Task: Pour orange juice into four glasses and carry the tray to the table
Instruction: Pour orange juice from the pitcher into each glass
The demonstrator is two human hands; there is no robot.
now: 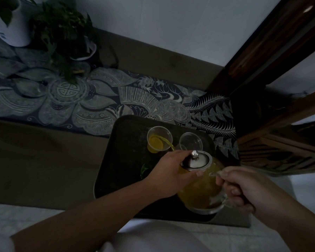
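Observation:
A glass pitcher point(202, 190) of orange juice is tilted over a dark tray point(120, 160). My right hand point(244, 190) grips its handle. My left hand point(169, 170) presses on its steel lid point(196, 161). A stream of juice runs from the spout into the far left glass point(159, 138), which holds some juice. Beside it on the right stands an empty glass point(191, 142). Part of another glass point(145, 169) shows under my left hand. The scene is dim.
The tray sits on a low brown surface with a dark patterned runner point(98, 99). Potted plants point(62, 33) stand at the back left. A dark wooden frame point(273, 113) rises close on the right. Pale floor tiles point(25, 219) lie at the front.

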